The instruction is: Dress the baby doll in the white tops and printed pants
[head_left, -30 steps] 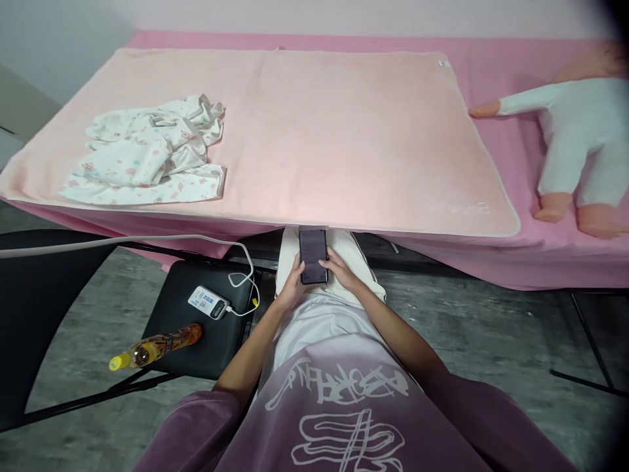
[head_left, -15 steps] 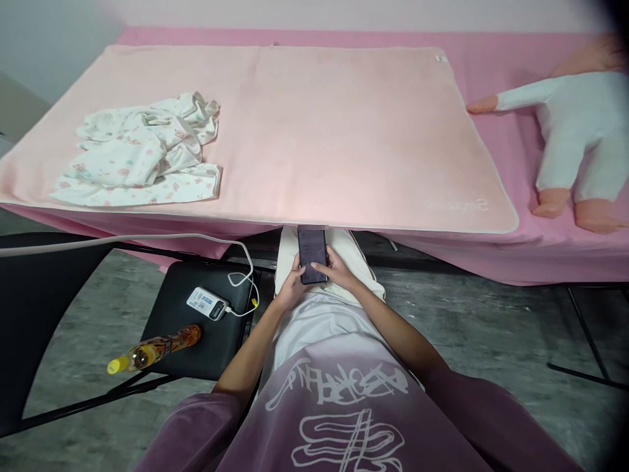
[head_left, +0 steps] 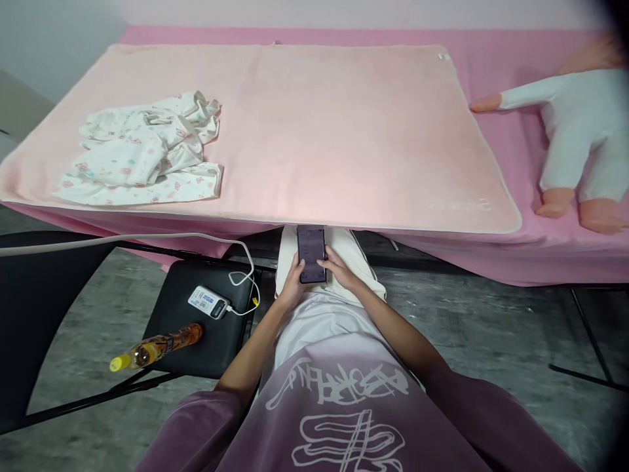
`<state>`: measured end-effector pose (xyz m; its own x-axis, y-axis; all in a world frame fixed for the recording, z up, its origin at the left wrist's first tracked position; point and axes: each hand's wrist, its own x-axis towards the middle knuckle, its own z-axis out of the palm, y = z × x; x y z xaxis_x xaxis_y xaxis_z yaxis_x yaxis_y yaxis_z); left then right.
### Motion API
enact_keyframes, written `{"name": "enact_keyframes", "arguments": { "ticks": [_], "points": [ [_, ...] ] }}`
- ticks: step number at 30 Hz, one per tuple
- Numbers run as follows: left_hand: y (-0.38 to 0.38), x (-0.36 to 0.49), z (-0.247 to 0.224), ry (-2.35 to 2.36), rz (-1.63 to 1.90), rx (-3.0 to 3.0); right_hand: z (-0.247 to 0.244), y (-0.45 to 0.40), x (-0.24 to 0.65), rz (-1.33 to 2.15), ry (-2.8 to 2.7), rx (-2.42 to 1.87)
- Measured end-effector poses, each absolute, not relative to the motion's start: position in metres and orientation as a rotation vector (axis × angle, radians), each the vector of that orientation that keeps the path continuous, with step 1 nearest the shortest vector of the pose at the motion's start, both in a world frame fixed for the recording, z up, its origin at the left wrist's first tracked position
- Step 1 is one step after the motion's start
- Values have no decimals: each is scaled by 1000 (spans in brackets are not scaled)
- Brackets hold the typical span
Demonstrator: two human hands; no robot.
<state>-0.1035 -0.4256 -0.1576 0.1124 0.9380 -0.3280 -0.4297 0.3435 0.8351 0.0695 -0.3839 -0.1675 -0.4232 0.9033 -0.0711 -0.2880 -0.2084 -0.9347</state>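
A dark smartphone (head_left: 311,252) is upright between my hands over my lap, its screen facing me. My left hand (head_left: 291,283) is closed around the phone's lower left side, thumb along the edge. On the other side, my right hand (head_left: 341,270) grips the right edge with its thumb by the screen. The fingers behind the phone are hidden. Just beyond the phone runs the front edge of a table with a pale pink blanket (head_left: 354,144). Rumpled white printed baby clothes (head_left: 142,151) lie on the blanket's left part.
A doll in white clothes (head_left: 580,118) lies at the right on a pink tablecloth (head_left: 457,255). To my left, a black chair (head_left: 216,347) carries a power bank (head_left: 209,302) with a white cable (head_left: 249,262), and a bottle with a yellow cap (head_left: 157,347).
My right thumb has shifted from over the lower screen toward the phone's right edge. The view has moved very slightly; both hands still hold the phone.
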Motion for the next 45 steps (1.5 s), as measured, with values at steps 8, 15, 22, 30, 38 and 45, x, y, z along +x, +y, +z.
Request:
{"name": "enact_keyframes", "arguments": {
  "ticks": [8, 15, 22, 30, 38, 45],
  "points": [
    [-427, -107, -145, 934, 1078, 600, -172, -383, 79, 1821, -1271, -787],
    [-427, -113, -145, 872, 1091, 575, -174, -383, 82, 1847, -1293, -785],
    [-429, -106, -145, 887, 1097, 600, -179, -387, 64, 1740, -1172, -891],
    [-428, -105, -146, 918, 1099, 608, -174, -384, 69, 1744, -1194, -861],
    [-429, -105, -151, 941, 1100, 571, -170, -384, 70, 1762, -1193, -865],
    [-428, -108, -146, 913, 1093, 560, -177, -382, 77, 1829, -1263, -793]
  ]
}}
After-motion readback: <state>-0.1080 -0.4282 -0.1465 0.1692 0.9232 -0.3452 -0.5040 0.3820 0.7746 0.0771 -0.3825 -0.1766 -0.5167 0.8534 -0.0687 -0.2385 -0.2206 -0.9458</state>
